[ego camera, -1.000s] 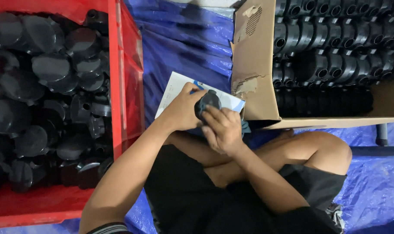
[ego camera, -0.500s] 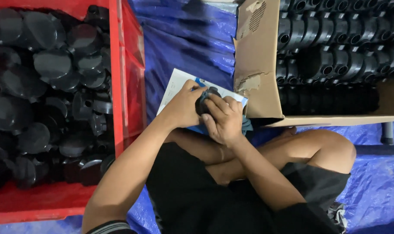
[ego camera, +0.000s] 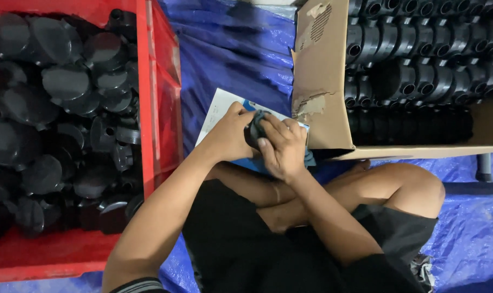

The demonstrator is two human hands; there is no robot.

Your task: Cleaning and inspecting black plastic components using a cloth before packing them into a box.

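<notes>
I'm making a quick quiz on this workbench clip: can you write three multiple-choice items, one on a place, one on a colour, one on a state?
1. Where do the neatly stacked black parts sit?
A. in the cardboard box
B. on the person's lap
C. on a shelf

2. What colour is the crate of loose black parts?
A. green
B. red
C. white

3. How is the small black part held?
A. lying free on the sheet
B. in the left hand alone
C. between both hands

Answers:
1 A: the rows of stacked parts fill the cardboard box at upper right.
2 B: the crate on the left has red walls around the loose parts.
3 C: the left hand and right hand both close on the small black part, above the blue and white sheet.
</notes>
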